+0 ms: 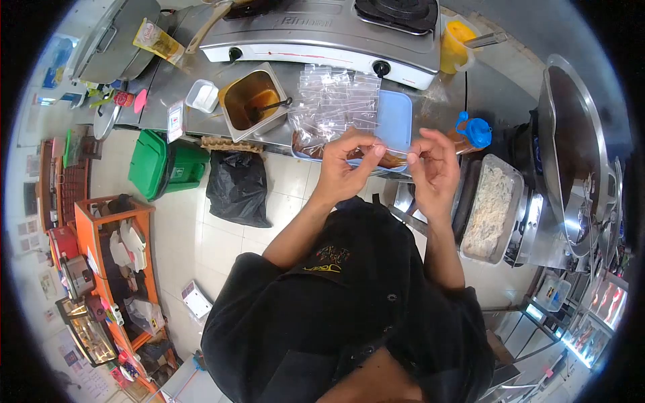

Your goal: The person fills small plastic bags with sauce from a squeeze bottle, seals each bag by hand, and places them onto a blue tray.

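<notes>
Both hands meet over the near edge of a light blue tray (396, 121). My left hand (353, 164) pinches one top corner of a small clear plastic bag (391, 156), thumb against forefinger. The other corner is pinched by my right hand (433, 164), so the bag's top edge stretches between them. Something brown shows in or behind the bag. Flat clear plastic bags (336, 97) lie spread over the left part of the tray, just beyond my left hand. A steel pan (252, 101) with brown sauce and a dark-handled spoon stands to their left.
A gas stove (322, 40) runs along the back of the counter. A blue-capped bottle (476, 133) stands right of my right hand, near a tray of floury mix (490, 208). A small white tub (202, 96) sits left of the pan. A green bin (164, 164) stands on the floor.
</notes>
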Demonstrator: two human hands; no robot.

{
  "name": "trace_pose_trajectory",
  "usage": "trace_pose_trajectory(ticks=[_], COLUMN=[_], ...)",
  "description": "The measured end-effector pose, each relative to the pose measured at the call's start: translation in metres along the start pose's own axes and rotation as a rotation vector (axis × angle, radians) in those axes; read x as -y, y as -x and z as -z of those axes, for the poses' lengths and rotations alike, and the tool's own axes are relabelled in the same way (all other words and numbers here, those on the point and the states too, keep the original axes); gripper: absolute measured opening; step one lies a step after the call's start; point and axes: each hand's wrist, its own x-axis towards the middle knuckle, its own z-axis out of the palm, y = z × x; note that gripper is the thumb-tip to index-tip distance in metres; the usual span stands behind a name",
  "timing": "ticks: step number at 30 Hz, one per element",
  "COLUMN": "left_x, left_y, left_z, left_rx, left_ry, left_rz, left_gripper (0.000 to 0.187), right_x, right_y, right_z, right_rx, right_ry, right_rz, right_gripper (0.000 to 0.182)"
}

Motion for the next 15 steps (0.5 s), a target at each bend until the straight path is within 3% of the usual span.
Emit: trace_pose_trajectory(ticks=[2, 7, 11, 15], left_x=[0.001, 0.002, 0.010, 0.015], left_y=[0.001, 0.004, 0.006, 0.012], left_z=[0.000, -0.012, -0.009, 0.006], left_rx=[0.002, -0.024, 0.013, 0.102], left_ry=[0.022, 0.110, 0.029, -0.108], left_rz=[0.010, 0.033, 0.070, 0.067], left_gripper=[0.008, 0.008, 0.005, 0.003], right_x=[-0.001, -0.001, -0.003, -0.019], right_y=[-0.002, -0.006, -0.004, 0.003], right_z=[0.003, -0.007, -0.009, -0.010], right_rx=[0.056, 0.075, 0.093, 0.183], right_ry=[-0.055, -0.065, -0.068, 0.017], right_rz=[-0.076, -0.149, -0.253, -0.210], right_gripper=[0.048, 0.054, 0.057, 0.058])
